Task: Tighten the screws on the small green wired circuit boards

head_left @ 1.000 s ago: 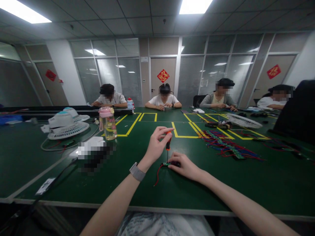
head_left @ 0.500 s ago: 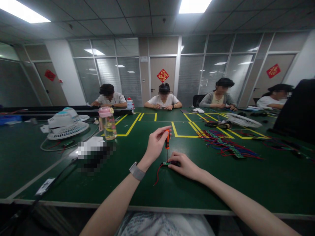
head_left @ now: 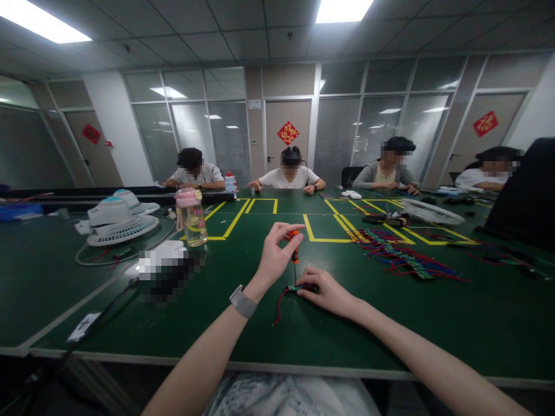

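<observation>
My left hand (head_left: 277, 248) grips the top of an orange and black screwdriver (head_left: 295, 255) with its fingers. The screwdriver stands upright, its thin shaft pointing down at a small green circuit board (head_left: 292, 288). On the table, my right hand (head_left: 321, 290) is closed on the board's right side, thumb and fingertips against it. Part of the board and a dark piece beside it are hidden by those fingers. From the board's left end a red wire (head_left: 278, 306) curves toward me.
Right of my hands lies a row of green boards with red and blue wires (head_left: 401, 254). A pink-lidded bottle (head_left: 191, 216) and white fans (head_left: 124, 228) stand on the left. Yellow tape (head_left: 332, 240) marks the green table. Several people sit across it.
My left fingers have shifted slightly on the screwdriver's handle, which still stands on the board. The right hand keeps its place. Across the table, the middle person's hands have moved apart.
</observation>
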The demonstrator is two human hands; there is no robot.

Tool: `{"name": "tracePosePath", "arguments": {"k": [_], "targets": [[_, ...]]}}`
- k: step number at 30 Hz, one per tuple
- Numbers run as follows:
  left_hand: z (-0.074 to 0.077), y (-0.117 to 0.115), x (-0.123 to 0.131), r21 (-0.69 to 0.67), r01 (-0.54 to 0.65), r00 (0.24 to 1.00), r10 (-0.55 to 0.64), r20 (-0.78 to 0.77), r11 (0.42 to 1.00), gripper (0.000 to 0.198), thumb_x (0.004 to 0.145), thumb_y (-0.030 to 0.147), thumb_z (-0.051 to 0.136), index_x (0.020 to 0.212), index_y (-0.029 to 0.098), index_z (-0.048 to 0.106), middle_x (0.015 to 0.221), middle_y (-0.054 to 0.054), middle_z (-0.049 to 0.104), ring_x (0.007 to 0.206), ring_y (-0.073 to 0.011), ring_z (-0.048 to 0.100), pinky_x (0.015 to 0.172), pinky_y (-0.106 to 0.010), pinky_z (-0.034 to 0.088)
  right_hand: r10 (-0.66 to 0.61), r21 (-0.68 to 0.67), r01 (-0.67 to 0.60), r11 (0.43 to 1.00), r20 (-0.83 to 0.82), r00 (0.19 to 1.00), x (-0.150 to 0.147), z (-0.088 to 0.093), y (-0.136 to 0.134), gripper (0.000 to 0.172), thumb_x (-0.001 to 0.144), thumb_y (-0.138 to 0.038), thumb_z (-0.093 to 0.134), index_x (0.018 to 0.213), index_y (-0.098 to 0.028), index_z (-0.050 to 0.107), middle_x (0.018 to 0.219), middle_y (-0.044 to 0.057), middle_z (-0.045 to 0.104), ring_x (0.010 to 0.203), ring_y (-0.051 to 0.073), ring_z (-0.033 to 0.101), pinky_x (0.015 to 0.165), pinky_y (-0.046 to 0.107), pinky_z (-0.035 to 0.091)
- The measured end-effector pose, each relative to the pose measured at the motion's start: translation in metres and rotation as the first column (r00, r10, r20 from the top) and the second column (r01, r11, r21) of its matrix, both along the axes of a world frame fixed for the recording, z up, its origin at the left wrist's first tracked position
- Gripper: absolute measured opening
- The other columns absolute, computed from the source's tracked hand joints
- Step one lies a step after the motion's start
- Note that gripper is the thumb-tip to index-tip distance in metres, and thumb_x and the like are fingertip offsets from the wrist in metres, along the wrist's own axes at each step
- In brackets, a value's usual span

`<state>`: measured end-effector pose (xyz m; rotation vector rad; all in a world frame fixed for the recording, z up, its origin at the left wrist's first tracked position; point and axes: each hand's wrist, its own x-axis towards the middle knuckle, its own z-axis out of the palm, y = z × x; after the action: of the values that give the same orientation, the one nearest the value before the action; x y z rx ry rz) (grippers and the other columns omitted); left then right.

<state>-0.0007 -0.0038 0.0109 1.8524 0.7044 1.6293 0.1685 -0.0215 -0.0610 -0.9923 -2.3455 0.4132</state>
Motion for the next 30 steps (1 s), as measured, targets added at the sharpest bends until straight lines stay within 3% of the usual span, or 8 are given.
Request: {"name": "tracePosePath", "arguments": {"k": [6,12,15,18,21,24,27,30], "targets": [[-0.0009,-0.0005,0.0008,-0.09,0.132,0.991,-0.13,0.03,0.987,0.031,0.09,0.029,0.053,0.116,0.018,0.066,0.104,-0.008,0.068,0.088,-0.0164,0.064,0.076,-0.028,0.052,-0.004,0.001,0.004,1.0,0.001,1.0,-0.0009,0.0003,0.0009,0.013,0.086,-0.02,0.063,0.094,-0.016,0.073,0.086,0.005,0.06,0.077,0.016,0.059,0.07,0.026,0.046],[-0.0023,0.0002,0.0005,0.027,-0.031,0.998,0.033,-0.046,0.999,0.024,0.087,0.028,0.058,0.107,0.021,0.071,0.108,-0.007,0.06,0.095,-0.0153,0.06,0.082,-0.024,0.049,-0.002,-0.001,0.002,1.0,-0.008,1.0,-0.0008,-0.0003,0.0005,0.014,0.086,-0.02,0.063,0.095,-0.016,0.073,0.087,0.005,0.061,0.076,0.016,0.059,0.069,0.026,0.046],[-0.0012,0.0004,0.0012,-0.012,0.057,0.998,-0.057,-0.019,0.998,0.031,0.093,0.025,0.047,0.117,0.021,0.066,0.115,-0.008,0.061,0.103,-0.0166,0.06,0.089,-0.028,0.048,-0.003,-0.001,0.003,1.0,-0.006,1.0,-0.0007,-0.001,0.0009,0.014,0.086,-0.021,0.063,0.095,-0.016,0.073,0.086,0.005,0.06,0.076,0.016,0.059,0.069,0.026,0.046],[-0.0015,0.0005,0.002,-0.069,0.118,0.993,-0.117,0.018,0.991,0.032,0.09,0.026,0.052,0.119,0.019,0.064,0.104,-0.008,0.066,0.09,-0.0162,0.063,0.08,-0.028,0.052,-0.002,0.004,0.002,1.0,-0.005,1.0,-0.0001,-0.0018,0.0016,0.014,0.086,-0.021,0.063,0.094,-0.016,0.073,0.086,0.005,0.06,0.075,0.016,0.059,0.069,0.026,0.046],[-0.0017,0.0001,0.0014,0.006,-0.014,1.0,0.014,-0.015,1.0,0.026,0.082,0.026,0.065,0.107,0.02,0.071,0.096,-0.005,0.061,0.085,-0.0145,0.059,0.079,-0.026,0.05,-0.002,0.005,0.002,1.0,-0.006,1.0,0.0007,-0.0029,0.0019,0.014,0.086,-0.022,0.063,0.094,-0.017,0.073,0.086,0.005,0.06,0.075,0.016,0.059,0.068,0.026,0.046],[0.0,-0.0011,0.0002,0.047,-0.079,0.997,0.08,-0.024,0.996,0.022,0.083,0.024,0.062,0.103,0.023,0.073,0.105,-0.006,0.057,0.094,-0.0149,0.057,0.087,-0.026,0.047,0.001,0.004,-0.001,1.0,-0.01,1.0,0.0012,-0.0038,0.002,0.015,0.086,-0.022,0.062,0.095,-0.017,0.073,0.086,0.005,0.06,0.075,0.016,0.059,0.068,0.026,0.047],[0.0015,-0.0019,0.0005,-0.016,0.043,0.999,-0.042,0.017,0.999,0.03,0.091,0.021,0.047,0.112,0.02,0.069,0.111,-0.008,0.061,0.099,-0.0162,0.06,0.088,-0.029,0.048,0.002,0.002,-0.002,1.0,-0.008,1.0,0.0016,-0.0044,0.0022,0.015,0.086,-0.022,0.062,0.096,-0.017,0.073,0.087,0.004,0.06,0.075,0.016,0.059,0.068,0.026,0.046],[0.0003,-0.0013,0.0018,-0.061,0.093,0.995,-0.091,0.03,0.994,0.029,0.09,0.024,0.051,0.115,0.017,0.066,0.102,-0.008,0.066,0.09,-0.0162,0.063,0.08,-0.028,0.051,0.003,0.008,-0.003,1.0,-0.006,1.0,0.002,-0.0047,0.0029,0.015,0.086,-0.022,0.063,0.096,-0.017,0.072,0.087,0.004,0.06,0.076,0.016,0.059,0.068,0.025,0.046]]}}
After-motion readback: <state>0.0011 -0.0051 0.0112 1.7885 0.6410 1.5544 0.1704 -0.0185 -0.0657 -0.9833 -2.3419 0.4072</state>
